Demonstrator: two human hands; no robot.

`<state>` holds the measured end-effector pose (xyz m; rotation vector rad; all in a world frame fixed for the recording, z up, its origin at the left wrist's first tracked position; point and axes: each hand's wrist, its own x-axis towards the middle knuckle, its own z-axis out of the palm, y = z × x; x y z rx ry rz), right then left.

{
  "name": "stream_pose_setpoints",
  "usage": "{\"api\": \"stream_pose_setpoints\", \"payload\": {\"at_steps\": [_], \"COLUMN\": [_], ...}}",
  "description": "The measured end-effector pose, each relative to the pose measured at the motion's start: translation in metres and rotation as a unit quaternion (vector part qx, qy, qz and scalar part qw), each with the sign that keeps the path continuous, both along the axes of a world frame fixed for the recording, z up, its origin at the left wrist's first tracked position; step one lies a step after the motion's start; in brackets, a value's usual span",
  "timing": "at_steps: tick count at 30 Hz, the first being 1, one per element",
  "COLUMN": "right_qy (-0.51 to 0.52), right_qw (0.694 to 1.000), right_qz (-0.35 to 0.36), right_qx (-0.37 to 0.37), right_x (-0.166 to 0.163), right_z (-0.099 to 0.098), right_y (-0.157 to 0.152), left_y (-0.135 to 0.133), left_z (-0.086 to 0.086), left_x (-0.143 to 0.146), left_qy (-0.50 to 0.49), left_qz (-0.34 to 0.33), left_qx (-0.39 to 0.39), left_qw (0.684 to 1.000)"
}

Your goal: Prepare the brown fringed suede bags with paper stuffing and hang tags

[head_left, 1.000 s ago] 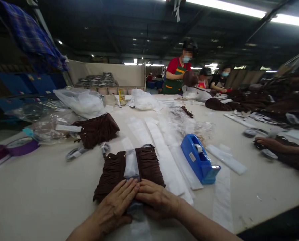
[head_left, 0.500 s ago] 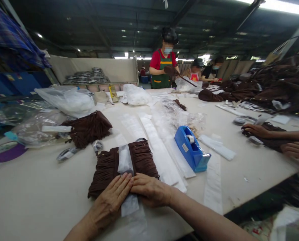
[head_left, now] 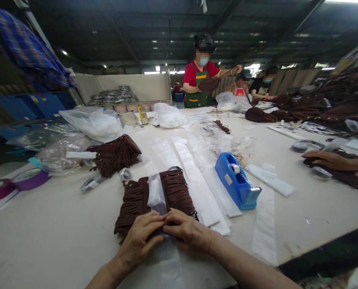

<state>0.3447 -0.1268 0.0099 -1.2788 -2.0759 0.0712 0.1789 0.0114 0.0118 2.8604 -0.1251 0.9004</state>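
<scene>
A dark brown fringed bag (head_left: 132,206) lies on the table before me, with a translucent white plastic strip (head_left: 156,194) crossing its middle. At the bag's near edge my left hand (head_left: 141,237) is closed, its fingers bent on the strip. Close beside it, fingertips nearly touching, my right hand (head_left: 188,230) pinches the same strip from the right. My fingers hide the strip's near end where it meets the bag. Under my hands another pale strip (head_left: 169,265) lies on the table.
A blue tape dispenser (head_left: 236,180) and stacked white strips (head_left: 194,176) are to the right of the bag. Another brown fringed bag (head_left: 118,154) and tape rolls (head_left: 31,179) are at left. A co-worker's hand (head_left: 332,159) rests on brown material at right. Another co-worker (head_left: 201,76) stands across the table.
My left hand went from lying flat on the strip to bent fingers, its thumb drawn under. The strip's loose near end is now tucked under my hands. The co-worker opposite has raised one arm.
</scene>
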Motion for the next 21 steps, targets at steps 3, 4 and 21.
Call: {"api": "stream_pose_setpoints", "payload": {"at_steps": [3,4,21], "right_qy": [0.018,0.019,-0.176], "right_qw": [1.0,1.0,0.981], "right_qz": [-0.003,-0.01,-0.075], "right_qx": [0.01,0.013,-0.022], "right_x": [-0.002,-0.003,-0.043], "right_z": [0.001,0.001,-0.024], "right_y": [-0.006,-0.011,-0.056], "left_y": [-0.008,-0.01,-0.03], "left_z": [-0.003,-0.002,-0.017], "left_x": [0.001,0.001,0.003], "left_qy": [-0.022,-0.024,-0.088], "left_qz": [-0.001,-0.001,0.043], "left_qx": [0.038,0.049,0.061], "left_qw": [0.999,0.999,0.993]}}
